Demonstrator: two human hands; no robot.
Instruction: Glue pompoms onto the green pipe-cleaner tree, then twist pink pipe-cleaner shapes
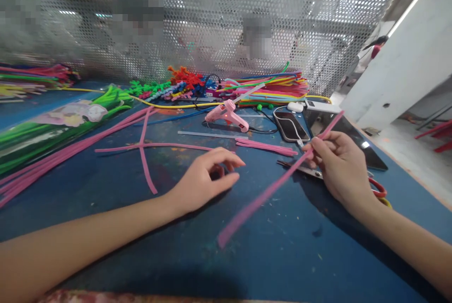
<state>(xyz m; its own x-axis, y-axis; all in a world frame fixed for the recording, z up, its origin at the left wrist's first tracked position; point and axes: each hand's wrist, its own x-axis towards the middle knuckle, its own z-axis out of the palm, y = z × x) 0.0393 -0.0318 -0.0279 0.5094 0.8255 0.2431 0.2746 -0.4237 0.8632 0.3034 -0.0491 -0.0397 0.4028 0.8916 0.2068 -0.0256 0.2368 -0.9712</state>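
Between the thumb and fingers of my right hand (341,166) is a pink pipe cleaner (268,192), slanting down and left above the table. My left hand (208,173) rests on the table with fingers curved and apart, holding nothing. Just left of it, pink pipe cleaners laid in a cross (141,145) lie flat. A short bundle of pink pipe cleaners (266,147) sits between my hands, farther back. Scissors (377,187) with red and yellow handles lie under my right hand, partly hidden by it.
A pink glue gun (228,115) stands mid-table, near a clear glue stick (208,134). A phone (291,126) with a white cable and a dark tablet (348,136) lie at right. Long pink pipe cleaners (70,152) and a green pack (63,126) lie left. Behind rises perforated metal (212,25).
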